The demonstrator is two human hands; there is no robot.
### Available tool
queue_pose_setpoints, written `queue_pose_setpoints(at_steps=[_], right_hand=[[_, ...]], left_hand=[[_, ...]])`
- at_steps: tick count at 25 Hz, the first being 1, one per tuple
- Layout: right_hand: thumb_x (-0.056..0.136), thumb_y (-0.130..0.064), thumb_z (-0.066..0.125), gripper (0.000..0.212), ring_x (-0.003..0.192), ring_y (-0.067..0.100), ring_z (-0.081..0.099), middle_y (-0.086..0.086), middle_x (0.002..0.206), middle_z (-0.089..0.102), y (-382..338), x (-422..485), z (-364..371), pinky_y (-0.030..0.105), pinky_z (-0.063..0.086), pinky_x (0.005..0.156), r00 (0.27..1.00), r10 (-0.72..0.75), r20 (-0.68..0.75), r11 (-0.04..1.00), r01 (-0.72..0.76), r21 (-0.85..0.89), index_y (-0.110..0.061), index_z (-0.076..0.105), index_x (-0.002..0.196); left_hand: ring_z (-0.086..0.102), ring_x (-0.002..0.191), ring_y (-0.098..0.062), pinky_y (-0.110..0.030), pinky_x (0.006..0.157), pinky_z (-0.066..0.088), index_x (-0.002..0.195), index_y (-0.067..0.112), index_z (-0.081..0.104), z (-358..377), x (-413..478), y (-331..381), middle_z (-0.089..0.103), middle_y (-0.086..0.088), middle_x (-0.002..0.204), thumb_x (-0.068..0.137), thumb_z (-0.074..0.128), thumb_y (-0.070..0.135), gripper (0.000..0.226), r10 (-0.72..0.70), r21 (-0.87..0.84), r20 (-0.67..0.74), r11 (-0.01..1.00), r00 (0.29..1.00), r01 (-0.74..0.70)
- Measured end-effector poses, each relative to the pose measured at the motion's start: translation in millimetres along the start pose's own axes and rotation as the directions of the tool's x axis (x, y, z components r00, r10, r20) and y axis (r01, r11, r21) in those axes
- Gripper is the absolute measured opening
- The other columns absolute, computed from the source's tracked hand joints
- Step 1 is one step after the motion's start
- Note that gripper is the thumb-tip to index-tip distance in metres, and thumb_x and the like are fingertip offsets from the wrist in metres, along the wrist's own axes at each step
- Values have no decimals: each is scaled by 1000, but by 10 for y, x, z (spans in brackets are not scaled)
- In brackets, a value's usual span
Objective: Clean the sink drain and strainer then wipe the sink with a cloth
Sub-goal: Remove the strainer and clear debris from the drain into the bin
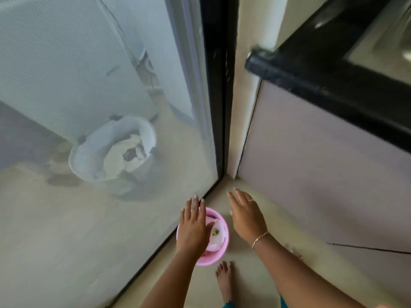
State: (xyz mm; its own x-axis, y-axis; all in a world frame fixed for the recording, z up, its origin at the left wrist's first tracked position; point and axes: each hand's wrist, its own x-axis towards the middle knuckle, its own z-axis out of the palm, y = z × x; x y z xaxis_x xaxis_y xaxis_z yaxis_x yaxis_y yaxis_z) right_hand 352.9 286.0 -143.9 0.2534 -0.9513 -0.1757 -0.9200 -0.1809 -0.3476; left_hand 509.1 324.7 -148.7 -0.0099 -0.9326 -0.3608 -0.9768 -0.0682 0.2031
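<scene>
A small pink bin (223, 241) stands on the floor in the corner beside a screen door, with pale wrappers and scraps inside it. My left hand (194, 225) hovers over the bin's left side, fingers straight and spread, holding nothing. My right hand (245, 213) is stretched out flat to the right of the bin, above the floor, and is also empty. It wears a ring and a thin bracelet. No sink, strainer or cloth shows in this view.
A mesh screen door (106, 107) with a black frame (219, 85) fills the left; a white basket (111, 150) lies behind it. A black countertop edge (322, 70) and grey cabinet front (322, 163) stand on the right. My bare foot (224, 281) is on the beige floor below the bin.
</scene>
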Motion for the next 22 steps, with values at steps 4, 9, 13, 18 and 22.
queue_pose_setpoints(at_steps=[4, 9, 13, 18, 22], right_hand=[[61, -23, 83, 73, 115, 35, 59, 18, 130, 58, -146, -107, -623, 44, 52, 91, 991, -3, -132, 989, -17, -145, -8, 56, 127], [63, -32, 81, 77, 123, 34, 53, 16, 135, 54, -289, -129, -1510, 45, 47, 98, 958, -19, -287, 966, -57, -253, -14, 50, 132], [76, -31, 71, 74, 136, 36, 35, 19, 147, 38, -360, -55, -2180, 47, 29, 109, 915, -23, -404, 959, -94, -267, -13, 37, 140], [93, -24, 49, 71, 145, 36, 1, 19, 157, 4, -145, 0, -2829, 44, -3, 115, 865, -27, -501, 964, -111, -242, -15, 5, 148], [97, -29, 39, 64, 146, 34, 0, 18, 157, 2, 204, -66, -3253, 47, 3, 119, 840, 14, -542, 960, -164, -229, -14, 3, 148]], left_hand=[[-30, 136, -25, -34, 113, -16, 146, 19, -12, -493, 7, 213, -28, -2, 149, 95, 25, 51, 71, 145, 80, -75, 987, 987, -139], [-32, 133, -24, -33, 111, -19, 139, 20, -21, -1320, 33, 601, -30, -2, 148, 94, 25, 51, 71, 272, 137, -201, 959, 941, -248], [-38, 130, -22, -33, 110, -21, 137, 22, -23, -1950, 99, 918, -32, -1, 146, 95, 27, 48, 70, 350, 185, -313, 934, 883, -305], [-37, 131, -21, -36, 111, -20, 136, 21, -23, -2573, 200, 1477, -31, -3, 145, 96, 27, 46, 68, 438, 210, -402, 899, 804, -384], [-29, 135, -20, -37, 112, -17, 143, 18, -16, -2814, 282, 2006, -24, -7, 151, 96, 25, 46, 68, 493, 243, -416, 870, 764, -429]])
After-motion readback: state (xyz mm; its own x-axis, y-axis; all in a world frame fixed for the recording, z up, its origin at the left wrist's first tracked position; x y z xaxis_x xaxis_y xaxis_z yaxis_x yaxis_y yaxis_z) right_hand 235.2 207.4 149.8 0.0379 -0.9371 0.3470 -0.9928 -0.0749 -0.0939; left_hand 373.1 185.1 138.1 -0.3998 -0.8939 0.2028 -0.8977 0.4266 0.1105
